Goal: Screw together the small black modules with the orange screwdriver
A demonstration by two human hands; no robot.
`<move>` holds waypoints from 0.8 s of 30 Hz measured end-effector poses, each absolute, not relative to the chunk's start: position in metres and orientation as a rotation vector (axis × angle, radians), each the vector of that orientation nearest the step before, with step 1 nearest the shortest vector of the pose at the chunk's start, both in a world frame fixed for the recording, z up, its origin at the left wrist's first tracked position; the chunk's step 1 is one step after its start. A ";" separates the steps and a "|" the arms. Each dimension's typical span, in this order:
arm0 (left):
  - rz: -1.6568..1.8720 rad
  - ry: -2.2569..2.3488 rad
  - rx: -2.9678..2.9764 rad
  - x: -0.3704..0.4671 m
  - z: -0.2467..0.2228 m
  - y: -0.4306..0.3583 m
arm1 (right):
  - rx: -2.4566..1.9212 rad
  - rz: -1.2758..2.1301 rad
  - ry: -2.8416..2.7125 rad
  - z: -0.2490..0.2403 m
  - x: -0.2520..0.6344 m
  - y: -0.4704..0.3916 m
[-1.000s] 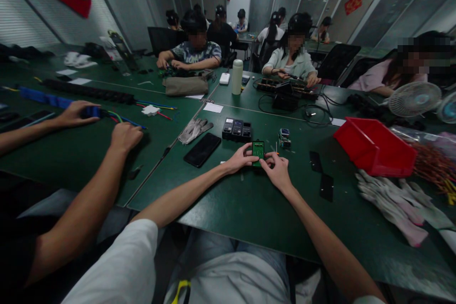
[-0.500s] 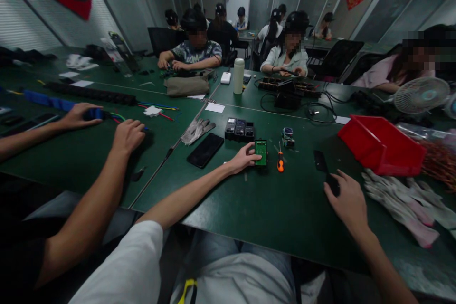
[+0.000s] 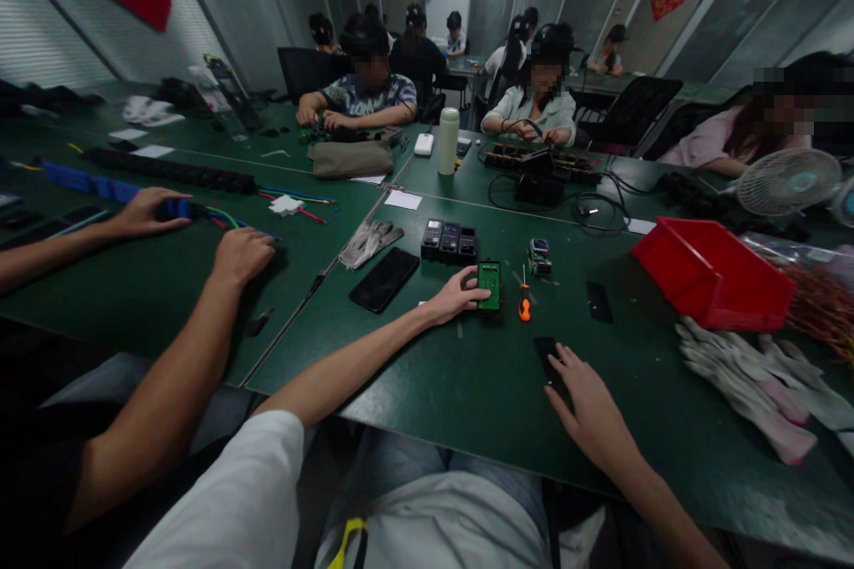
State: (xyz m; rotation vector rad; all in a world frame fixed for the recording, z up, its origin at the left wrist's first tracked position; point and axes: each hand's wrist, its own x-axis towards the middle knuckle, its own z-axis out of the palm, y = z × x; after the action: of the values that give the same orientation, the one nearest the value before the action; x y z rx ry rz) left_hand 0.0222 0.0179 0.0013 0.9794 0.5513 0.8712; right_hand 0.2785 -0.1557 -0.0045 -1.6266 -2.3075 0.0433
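Pale gloves [image 3: 734, 382] lie on the near side of a red bin [image 3: 694, 276] at right, with a fan [image 3: 789, 182] farther back. Toward the far middle, a pale bottle [image 3: 447, 142] stands right of a brown pouch [image 3: 352, 158].

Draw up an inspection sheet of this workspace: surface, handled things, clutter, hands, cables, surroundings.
Surface: smooth dark green tabletop, crossed by seams.
Handled things: green rectangular circuit board in a black casing; flat black rectangular plate; orange-and-black screwdriver, lying apart, right of the board.
Clutter: black rectangular phone; red plastic bin; pale fabric gloves in front of the bin.
Hands: left hand grips the cased board; right hand has its fingers at the plate, exact grip unclear.
Cables: thin black cable looped farther back; coloured insulated wires on the left.
Surroundings: seated co-workers across the table; round white fan at far right.
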 end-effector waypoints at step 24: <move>0.906 0.573 0.983 0.022 0.000 0.016 | -1.508 0.221 -2.211 0.017 0.245 -0.097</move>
State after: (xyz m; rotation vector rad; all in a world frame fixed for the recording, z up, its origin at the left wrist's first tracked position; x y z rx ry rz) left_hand 0.0221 0.0160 0.0003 0.9828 0.5731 0.9064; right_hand 0.2451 -0.0966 0.0172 -1.5084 -2.2115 0.2206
